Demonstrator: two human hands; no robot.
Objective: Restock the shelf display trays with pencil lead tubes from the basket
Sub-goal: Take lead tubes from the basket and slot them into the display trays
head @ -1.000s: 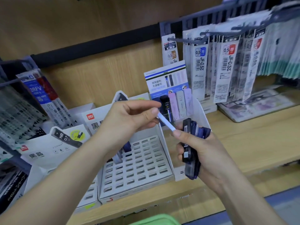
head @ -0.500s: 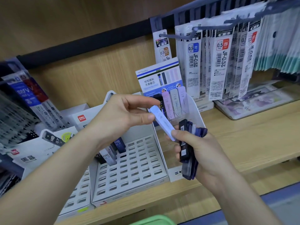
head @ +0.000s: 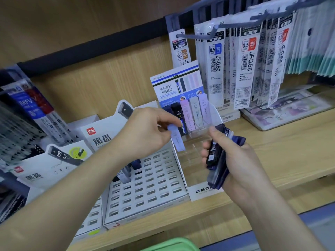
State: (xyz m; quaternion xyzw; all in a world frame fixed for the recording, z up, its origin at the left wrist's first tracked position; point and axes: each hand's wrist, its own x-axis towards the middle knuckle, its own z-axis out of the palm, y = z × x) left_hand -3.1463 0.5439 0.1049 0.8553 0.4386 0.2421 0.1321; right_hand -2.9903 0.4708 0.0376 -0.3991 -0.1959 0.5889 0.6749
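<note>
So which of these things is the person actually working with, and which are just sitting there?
Part of the job: left hand pinching a pale lead tube; right hand gripping a bundle of dark tubes; clear display tray; white slotted tray; green basket.

Just lying about: hanging refill packs; pen packs at far left.

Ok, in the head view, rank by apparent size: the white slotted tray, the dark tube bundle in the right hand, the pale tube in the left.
1. White slotted tray, largest by far.
2. Dark tube bundle in the right hand.
3. Pale tube, partly hidden in the left hand, clearly smallest.
</note>
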